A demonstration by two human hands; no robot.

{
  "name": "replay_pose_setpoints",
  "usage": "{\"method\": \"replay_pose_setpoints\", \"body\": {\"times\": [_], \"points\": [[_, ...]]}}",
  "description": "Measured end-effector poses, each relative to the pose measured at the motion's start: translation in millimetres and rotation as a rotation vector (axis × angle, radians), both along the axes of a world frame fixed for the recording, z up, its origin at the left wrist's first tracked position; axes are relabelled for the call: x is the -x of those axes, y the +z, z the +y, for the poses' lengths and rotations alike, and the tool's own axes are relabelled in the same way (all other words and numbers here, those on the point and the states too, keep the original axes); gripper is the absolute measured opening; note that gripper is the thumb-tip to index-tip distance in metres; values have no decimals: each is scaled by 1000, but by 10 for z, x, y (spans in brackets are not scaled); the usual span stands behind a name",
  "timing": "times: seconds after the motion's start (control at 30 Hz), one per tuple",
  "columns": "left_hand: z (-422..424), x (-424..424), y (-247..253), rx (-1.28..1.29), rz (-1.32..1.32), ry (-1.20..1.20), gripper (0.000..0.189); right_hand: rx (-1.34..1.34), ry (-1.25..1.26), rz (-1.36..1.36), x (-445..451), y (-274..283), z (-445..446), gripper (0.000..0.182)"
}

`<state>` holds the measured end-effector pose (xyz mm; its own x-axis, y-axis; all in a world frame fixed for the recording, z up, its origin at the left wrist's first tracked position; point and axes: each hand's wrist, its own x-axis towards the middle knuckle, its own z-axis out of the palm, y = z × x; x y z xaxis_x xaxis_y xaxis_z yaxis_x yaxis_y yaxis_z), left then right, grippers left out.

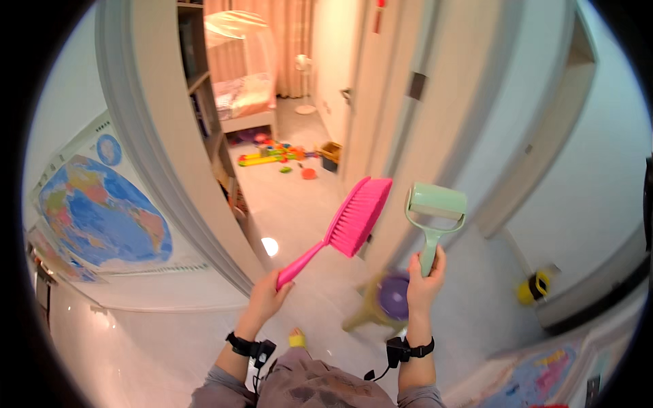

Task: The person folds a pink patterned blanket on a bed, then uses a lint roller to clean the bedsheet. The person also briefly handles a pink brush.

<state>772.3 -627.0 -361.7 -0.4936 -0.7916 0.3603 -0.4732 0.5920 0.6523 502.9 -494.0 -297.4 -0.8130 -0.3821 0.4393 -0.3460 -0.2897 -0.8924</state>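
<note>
My left hand (268,298) grips the slim handle of a pink hand brush (352,219), its bristle head tilted up and to the right. In my right hand (426,278) is the handle of a pale green lint roller (436,201), held upright with its cylinder at the top. The brush head and the roller are apart, both raised in front of me at the doorway. A small stool (394,296) with a purple seat stands on the floor, partly hidden behind my right hand.
Beyond the door frame (158,102), scattered toys (275,154) lie on the floor by a canopied bed (247,97). A white fan (304,84) stands behind them. A bookshelf (201,84) lines the left side. A yellow-and-black object (534,288) sits at right. World maps (107,204) hang on the wall.
</note>
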Motion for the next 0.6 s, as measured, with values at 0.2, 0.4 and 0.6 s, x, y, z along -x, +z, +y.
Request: {"method": "replay_pose_setpoints", "body": {"times": [0.2,0.4,0.6], "points": [[-1610,-329,60,-247,11,151,29,-50,147,-11,-164,-159,-2353,38],[-2668,-7,-95,-344,114,218,31,-143,340,-91,112,-280,-3588,40],[-4031,866,-348,-374,160,269,29,-167,359,-201,967,-465,-4959,39]]}}
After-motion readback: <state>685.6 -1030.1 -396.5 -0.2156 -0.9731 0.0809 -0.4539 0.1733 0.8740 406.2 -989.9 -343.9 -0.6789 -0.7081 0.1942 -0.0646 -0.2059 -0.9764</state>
